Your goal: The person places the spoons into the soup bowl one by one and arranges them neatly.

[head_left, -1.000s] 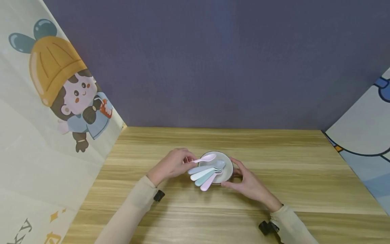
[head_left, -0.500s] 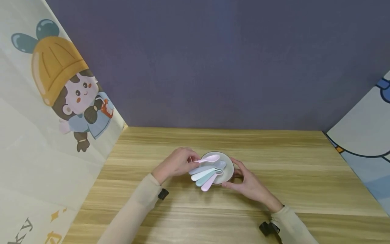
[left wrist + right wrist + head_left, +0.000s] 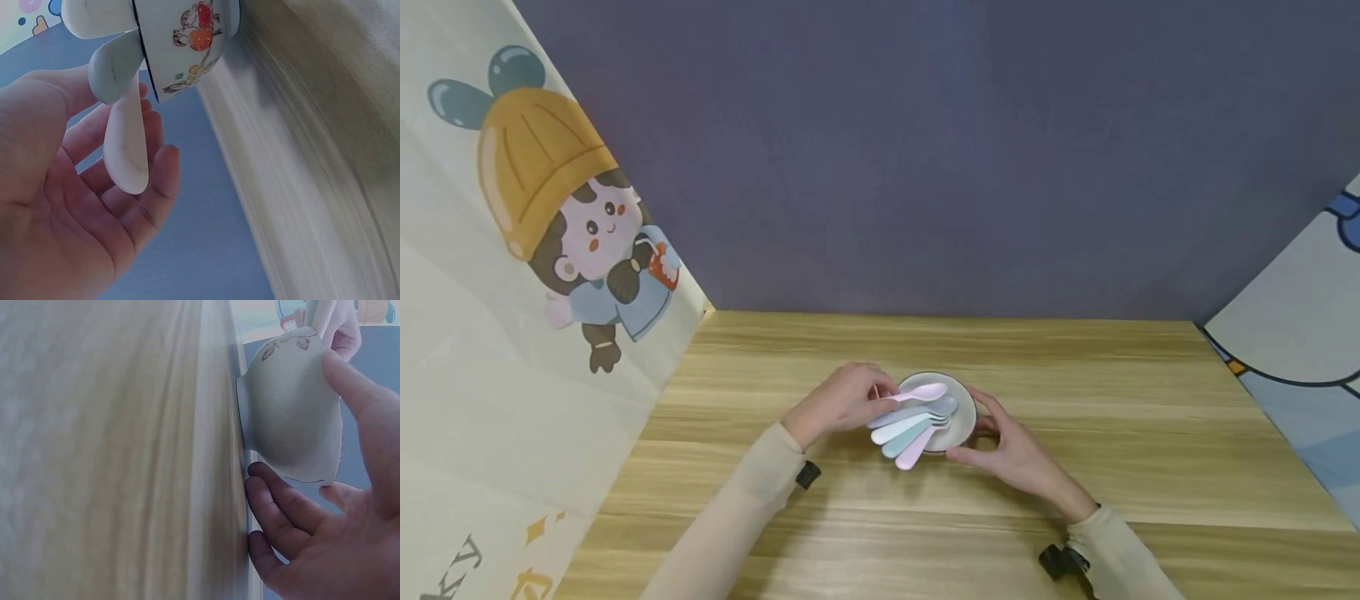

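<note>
A white bowl [image 3: 964, 421] with a dark rim stands on the wooden table. Several spoons rest in it, handles fanned out over its near left rim: lavender [image 3: 898, 415], white [image 3: 891, 430], teal [image 3: 904, 441] and pink [image 3: 914, 451]. My left hand [image 3: 842, 402] pinches another pink spoon [image 3: 929, 392] by its handle, the spoon's head over the bowl. My right hand [image 3: 1011, 450] holds the bowl's right side between thumb and fingers. In the left wrist view, pale spoon handles [image 3: 127, 147] jut out beside the printed bowl wall [image 3: 181, 47].
The wood-grain table [image 3: 880, 542] extends around the bowl. A dark blue-grey panel [image 3: 940, 167] rises behind it. A white cartoon-printed sheet [image 3: 467, 350] borders the left, and another printed sheet [image 3: 1292, 317] borders the right.
My left hand has moved slightly to the right, bringing the held pink spoon further over the bowl. My right hand and the bowl have stayed nearly still.
</note>
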